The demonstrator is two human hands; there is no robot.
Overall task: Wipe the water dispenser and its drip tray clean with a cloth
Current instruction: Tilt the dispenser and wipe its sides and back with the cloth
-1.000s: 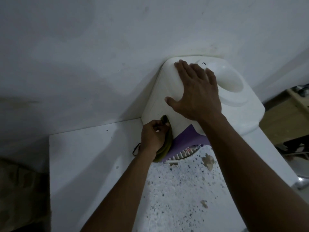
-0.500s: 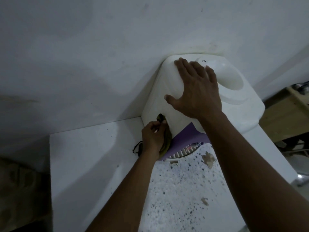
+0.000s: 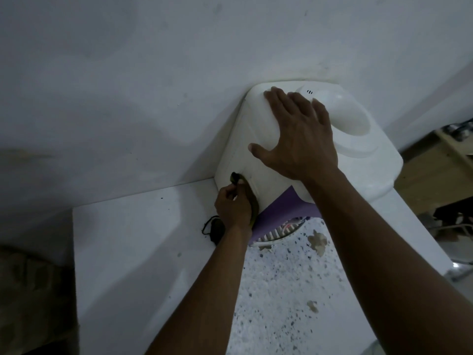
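A white water dispenser (image 3: 371,172) with a purple front panel (image 3: 284,208) stands on a white counter against the wall. My right hand (image 3: 299,139) lies flat on its top, fingers spread. My left hand (image 3: 231,206) grips a dark olive cloth (image 3: 249,193) and presses it against the dispenser's lower left front edge. Below the purple panel the white slotted drip tray (image 3: 275,234) shows, partly hidden by my left forearm.
The counter (image 3: 128,252) has a speckled patch (image 3: 284,290) with brown stains in front of the dispenser. A small dark object with a cord (image 3: 213,229) lies left of my left wrist. A wooden shelf (image 3: 453,149) stands at far right. The wall is close behind.
My left hand has slid the cloth a little upward along the dispenser's left front edge. My right hand has stayed flat on top.
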